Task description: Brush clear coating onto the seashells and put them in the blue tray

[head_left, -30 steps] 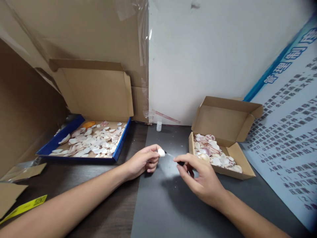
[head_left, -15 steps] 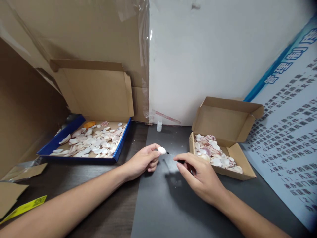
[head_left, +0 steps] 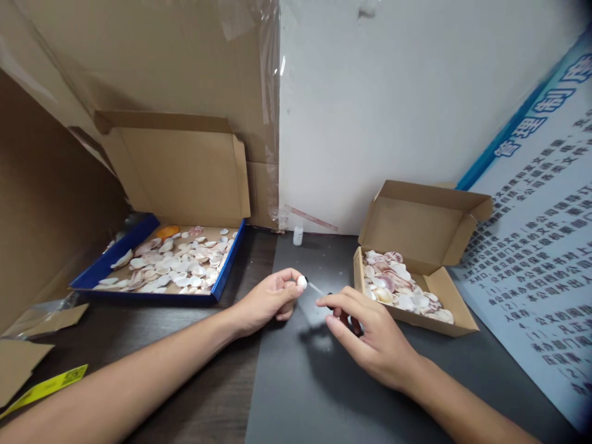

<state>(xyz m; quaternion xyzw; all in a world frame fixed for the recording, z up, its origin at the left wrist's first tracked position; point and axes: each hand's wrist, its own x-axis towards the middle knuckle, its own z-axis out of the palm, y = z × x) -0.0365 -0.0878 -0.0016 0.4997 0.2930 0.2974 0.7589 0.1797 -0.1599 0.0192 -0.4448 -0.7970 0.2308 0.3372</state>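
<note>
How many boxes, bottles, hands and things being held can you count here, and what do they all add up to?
Boxes: 2 (blue-walled box, brown box)
Bottles: 1 (small bottle)
Hands: 2 (left hand, right hand)
Held things: 2 (white shell, black-tipped stick)
Total: 7

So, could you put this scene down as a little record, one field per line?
Left hand: pinches a small white shell
Right hand: holds a thin applicator, its dark tip at that shell; contact unclear
Small bottle: whitish, upright near the wall
Blue-sided box: left, lid open, many pale shells inside, one orange piece at the back
Brown box: right, lid open, heaped shells, some with reddish-brown markings
</note>
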